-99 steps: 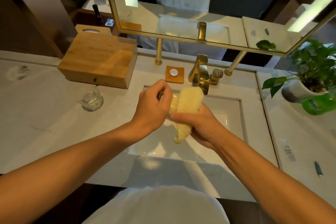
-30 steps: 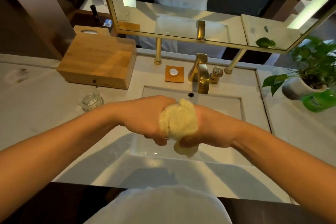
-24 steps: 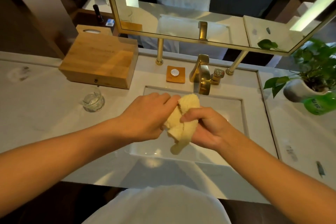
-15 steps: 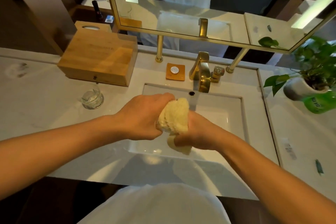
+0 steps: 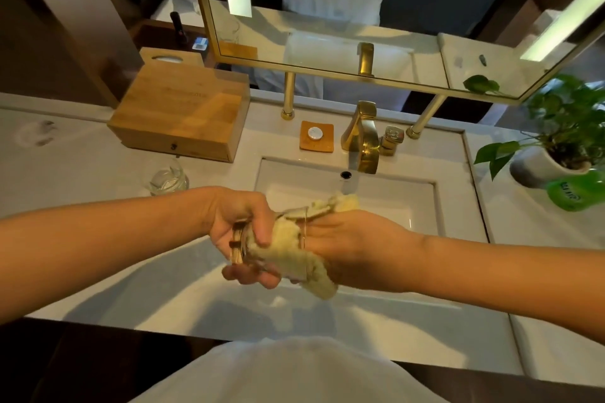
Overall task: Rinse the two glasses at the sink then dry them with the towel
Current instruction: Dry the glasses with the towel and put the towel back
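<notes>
Half a second ago the towel (image 5: pixel 316 275) was a tight bunch between the two fists and hid the glass. Now the glass (image 5: pixel 241 247) shows, lying on its side between the hands with its base toward the left and its mouth toward the right. Both hands sit lower and nearer the front edge of the sink (image 5: pixel 422 206) than before. The left hand (image 5: pixel 235 216) has rolled wrist-up and grips the glass at its base end, fingers (image 5: pixel 252 275) curled underneath and thumb pressed over the top. The right hand (image 5: pixel 350 245) faces it at the mouth and clutches the yellow towel. Its fingertips are buried in the cloth, part of which is packed inside the glass, while one flap sticks up behind and a tail hangs below the palm. The second glass (image 5: pixel 168 178) stands as before on the counter (image 5: pixel 82 173), left of the basin and just in front of the wooden box (image 5: pixel 183 118).
</notes>
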